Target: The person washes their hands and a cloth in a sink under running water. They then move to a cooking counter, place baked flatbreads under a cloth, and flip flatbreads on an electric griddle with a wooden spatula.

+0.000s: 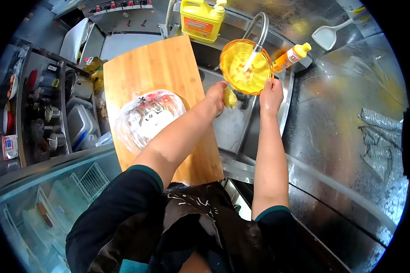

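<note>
My right hand (272, 93) grips the rim of a round yellow woven basket (237, 77), tilted under the curved metal faucet (262, 32). Water runs from the spout into the basket. Closed around a crumpled yellow sponge (230, 98), my left hand (216, 96) is just left of the basket, over the metal sink (225, 129). The sponge's exact kind is hard to make out. Below my left forearm, a clear plastic bag with white and red contents (150, 113) lies on a wooden cutting board (146, 63).
A yellow jug (200, 20) and a yellow-orange bottle (291, 57) stand behind the sink. Right of it is a wet steel counter (332, 123) with a white scoop (325, 37) and crumpled silvery sheet (378, 141). Shelves with pots and containers (82, 120) stand left.
</note>
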The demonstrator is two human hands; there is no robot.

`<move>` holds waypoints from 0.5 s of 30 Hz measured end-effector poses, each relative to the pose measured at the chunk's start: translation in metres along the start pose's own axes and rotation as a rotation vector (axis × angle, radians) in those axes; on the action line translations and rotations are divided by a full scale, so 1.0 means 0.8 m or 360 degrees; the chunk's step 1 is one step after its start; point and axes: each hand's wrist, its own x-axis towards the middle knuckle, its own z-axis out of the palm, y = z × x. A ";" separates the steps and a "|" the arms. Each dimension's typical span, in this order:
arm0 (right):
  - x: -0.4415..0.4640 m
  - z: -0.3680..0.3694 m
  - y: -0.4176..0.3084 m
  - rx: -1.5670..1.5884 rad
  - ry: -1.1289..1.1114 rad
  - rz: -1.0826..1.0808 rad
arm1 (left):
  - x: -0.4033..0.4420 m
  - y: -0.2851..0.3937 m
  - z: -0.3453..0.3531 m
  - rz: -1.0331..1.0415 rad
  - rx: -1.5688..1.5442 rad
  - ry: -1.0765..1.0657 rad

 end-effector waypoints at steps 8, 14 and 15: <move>-0.004 0.006 0.041 -0.0277 0.0169 0.0204 | -0.096 0.039 0.035 -0.0014 -0.0009 -0.0141; 0.010 -0.026 0.065 0.0039 -0.0357 0.0397 | -0.088 0.007 0.032 -0.0012 0.0624 -0.0093; 0.004 -0.036 0.067 0.0255 -0.0491 0.0575 | -0.095 0.003 0.034 -0.0118 0.0641 -0.0042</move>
